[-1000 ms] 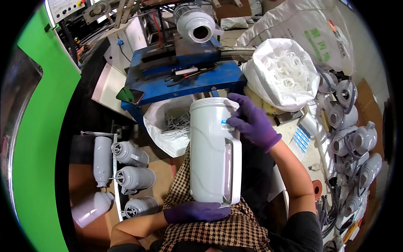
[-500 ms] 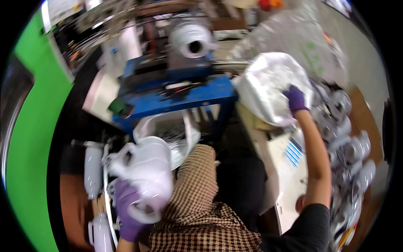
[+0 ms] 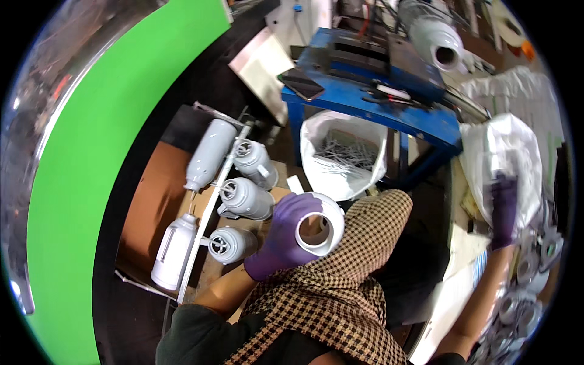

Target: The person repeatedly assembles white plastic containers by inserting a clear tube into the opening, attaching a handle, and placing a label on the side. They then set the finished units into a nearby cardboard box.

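Note:
My left hand (image 3: 285,236), in a purple glove, grips a pale grey plastic jug body (image 3: 334,222) above my checked apron. The jug's round open end faces up toward me, and the rest of it is mostly hidden behind the hand. Out to the right, my right hand (image 3: 505,204), also gloved in purple, reaches into or over a white bag (image 3: 528,149). Motion smears its fingers, and a pale blurred patch shows by the fingertips, so I cannot make out whether it holds anything.
Several grey jugs (image 3: 248,199) stand or lie around a cardboard box (image 3: 146,198) at left. Ahead is a blue bench (image 3: 365,111) with a phone (image 3: 302,84) and a mounted jug body (image 3: 433,38). Beneath it sits a white sack (image 3: 313,173) of thin grey pieces. More jugs (image 3: 517,310) lie at right.
The view has swung left, bringing the boxed jugs further in. The jug body in my left hand has turned, its open end now facing up. My right hand stays at the white bag.

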Tool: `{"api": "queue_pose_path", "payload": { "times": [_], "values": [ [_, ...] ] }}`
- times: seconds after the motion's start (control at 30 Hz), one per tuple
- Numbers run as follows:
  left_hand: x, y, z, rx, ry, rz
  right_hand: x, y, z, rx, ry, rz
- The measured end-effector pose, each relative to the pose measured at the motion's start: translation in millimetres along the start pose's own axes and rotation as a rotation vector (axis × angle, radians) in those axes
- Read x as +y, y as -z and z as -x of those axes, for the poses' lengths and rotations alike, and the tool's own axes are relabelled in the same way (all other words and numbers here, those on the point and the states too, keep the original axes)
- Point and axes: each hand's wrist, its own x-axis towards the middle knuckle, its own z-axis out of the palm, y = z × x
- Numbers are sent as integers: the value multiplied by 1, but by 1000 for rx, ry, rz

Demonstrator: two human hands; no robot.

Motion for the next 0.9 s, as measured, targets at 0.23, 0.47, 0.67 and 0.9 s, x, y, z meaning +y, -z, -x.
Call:
{"api": "queue_pose_path", "payload": {
  "times": [0.23,0.47,0.67,0.9],
  "values": [
    [11,-14,-21,-26,-86,71,-31,-196,142,-446,74,832],
    [12,-18,-31,-24,-151,45,-84,-211,109,-220,330,-133],
    [21,-20,-35,-128,-109,60,-81,-242,104,-437,410,-116],
    [28,-35,-27,-148,-145,-56,-89,-267,116,-395,252,421]
  ]
}}
